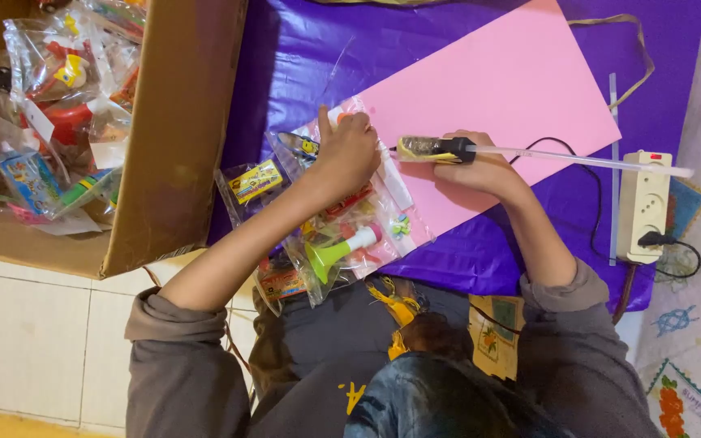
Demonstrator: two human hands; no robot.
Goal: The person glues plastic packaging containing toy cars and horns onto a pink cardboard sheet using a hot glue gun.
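Head view: left hand [349,152], fingers pinching a clear plastic toy packet [371,212] on pink card sheet [488,89]; right hand [480,166], fingers grasping a yellow-black glue gun [436,149].

A glue gun [436,149], yellow and black, lies level in the right hand [480,170], nozzle toward the left, with a long clear glue stick [578,159] jutting out behind it. The left hand [349,154] presses a clear toy packet [383,174] flat on the edge of a pink sheet [496,89].
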